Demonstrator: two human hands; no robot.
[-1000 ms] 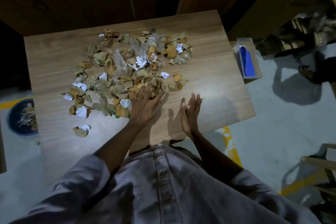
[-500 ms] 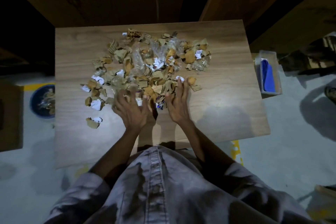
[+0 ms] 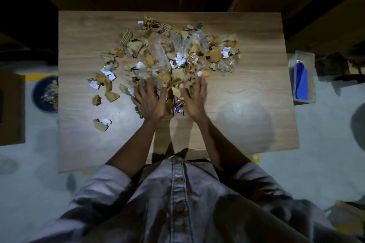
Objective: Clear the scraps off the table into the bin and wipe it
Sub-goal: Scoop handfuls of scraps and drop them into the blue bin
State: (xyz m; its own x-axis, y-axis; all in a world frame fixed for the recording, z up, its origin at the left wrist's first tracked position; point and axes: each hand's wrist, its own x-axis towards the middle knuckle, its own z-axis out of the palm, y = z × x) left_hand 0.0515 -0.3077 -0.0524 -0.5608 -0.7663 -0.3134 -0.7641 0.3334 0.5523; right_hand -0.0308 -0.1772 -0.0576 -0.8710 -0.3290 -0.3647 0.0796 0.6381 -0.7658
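Under left hand (image 3: 151, 100), scraps (image 3: 177, 53) partly hidden

Torn brown cardboard, white paper and clear plastic scraps (image 3: 169, 59) lie heaped on the light wooden tabletop's (image 3: 246, 104) far middle. A round dark-blue bin (image 3: 37, 102) stands on the floor, left.

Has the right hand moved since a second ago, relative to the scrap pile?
Yes. The right hand left the bare wooden table and went forward onto the near edge of the cardboard, paper and plastic scrap pile, next to the left hand.
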